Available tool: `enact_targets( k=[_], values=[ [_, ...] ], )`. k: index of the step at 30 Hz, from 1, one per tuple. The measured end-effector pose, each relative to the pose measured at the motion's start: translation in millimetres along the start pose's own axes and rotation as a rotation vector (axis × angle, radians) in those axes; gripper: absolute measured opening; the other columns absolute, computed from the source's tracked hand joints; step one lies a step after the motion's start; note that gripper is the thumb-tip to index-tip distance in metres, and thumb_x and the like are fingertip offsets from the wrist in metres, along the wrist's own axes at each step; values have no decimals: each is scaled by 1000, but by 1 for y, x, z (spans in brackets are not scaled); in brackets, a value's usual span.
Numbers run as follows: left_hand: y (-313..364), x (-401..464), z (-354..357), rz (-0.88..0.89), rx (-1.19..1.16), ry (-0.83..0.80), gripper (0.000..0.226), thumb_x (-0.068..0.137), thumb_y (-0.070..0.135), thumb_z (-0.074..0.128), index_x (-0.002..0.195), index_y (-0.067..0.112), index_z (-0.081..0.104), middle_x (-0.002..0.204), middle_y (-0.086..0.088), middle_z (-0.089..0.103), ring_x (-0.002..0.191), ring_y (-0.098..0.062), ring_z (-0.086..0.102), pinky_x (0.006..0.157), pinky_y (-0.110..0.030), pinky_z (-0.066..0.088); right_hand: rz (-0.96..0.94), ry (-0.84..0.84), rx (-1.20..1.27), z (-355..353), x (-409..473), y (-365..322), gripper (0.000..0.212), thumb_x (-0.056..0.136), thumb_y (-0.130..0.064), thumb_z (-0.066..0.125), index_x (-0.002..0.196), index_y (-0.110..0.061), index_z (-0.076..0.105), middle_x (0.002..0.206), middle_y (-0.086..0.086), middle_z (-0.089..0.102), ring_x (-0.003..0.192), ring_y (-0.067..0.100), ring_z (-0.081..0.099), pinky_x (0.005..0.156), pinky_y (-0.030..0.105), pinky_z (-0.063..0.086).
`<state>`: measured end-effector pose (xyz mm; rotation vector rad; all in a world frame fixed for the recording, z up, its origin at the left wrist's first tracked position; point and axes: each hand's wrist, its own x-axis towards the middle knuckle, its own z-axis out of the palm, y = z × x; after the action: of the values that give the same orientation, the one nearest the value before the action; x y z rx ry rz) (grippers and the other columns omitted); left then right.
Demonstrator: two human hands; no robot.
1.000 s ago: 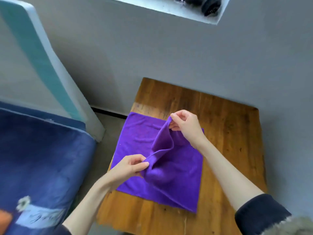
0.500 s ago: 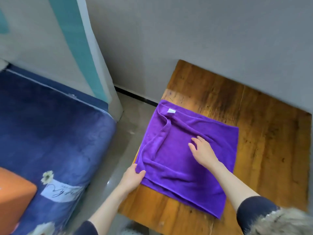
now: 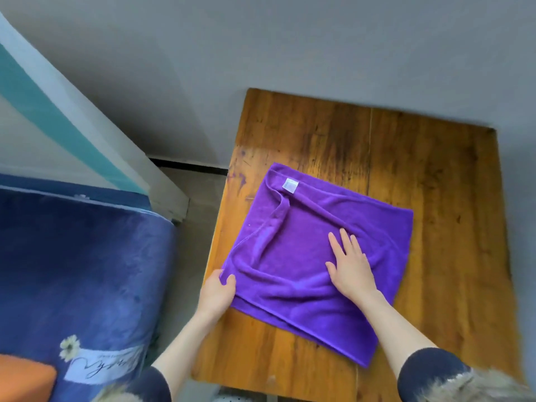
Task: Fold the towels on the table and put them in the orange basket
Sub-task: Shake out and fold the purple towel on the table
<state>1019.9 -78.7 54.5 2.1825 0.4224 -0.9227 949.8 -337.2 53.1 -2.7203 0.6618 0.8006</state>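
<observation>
- Wooden table (image 3: 435, 198) stands against a grey wall (image 3: 290, 53), and a purple towel (image 3: 290, 242) lies on its left part, folded once, with wrinkles.
- Left hand (image 3: 216, 294) pinches the near left corner of the towel at the table edge, thumb on top.
- Right hand (image 3: 349, 265) lies flat on the towel, fingers straight and a little spread, pressing the cloth.
- Orange basket (image 3: 23, 378) shows only a corner at the bottom left, on a blue blanket (image 3: 87, 256), well apart from the towel.
- White label (image 3: 290, 185) sits at the far edge of the towel.
</observation>
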Motion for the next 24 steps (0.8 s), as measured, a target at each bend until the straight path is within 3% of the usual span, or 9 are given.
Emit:
enact_targets(
  k=[4,8,17,21,24],
  values=[
    [21,-1,20,109,16,-9,22,93,19,51,112,9,55,102,-6,61,100,-27,58,79,-29,40,144,38,48,4,-17,25,68,94,-42,45,150,-26,9,158,1,3,143,26,9,103,46,38],
    [51,6,37,207,68,-27,28,90,15,55,117,7,55,108,-7,62,97,-24,56,82,-30,42,275,10,142,11,-39,46,67,91,-48,47,147,-27,16,153,3,13,133,27,24,89,43,47],
    [112,14,84,288,66,-111,19,92,11,53,109,6,62,108,-11,66,104,-26,61,91,-35,45,419,-113,371,39,-100,86,47,93,-45,47,132,-23,35,126,6,36,117,30,49,85,39,46],
    [116,5,96,333,111,-57,19,93,12,52,105,6,64,107,-11,67,98,-21,60,82,-27,41,449,-177,402,35,-97,98,38,94,-47,43,120,-20,45,123,7,46,110,32,55,85,37,44],
    [117,6,96,338,200,-9,21,94,22,53,104,8,65,107,-9,68,97,-20,59,79,-26,38,494,-62,390,18,-82,111,39,94,-48,40,104,-14,59,113,10,62,106,32,58,83,36,45]
  ],
)
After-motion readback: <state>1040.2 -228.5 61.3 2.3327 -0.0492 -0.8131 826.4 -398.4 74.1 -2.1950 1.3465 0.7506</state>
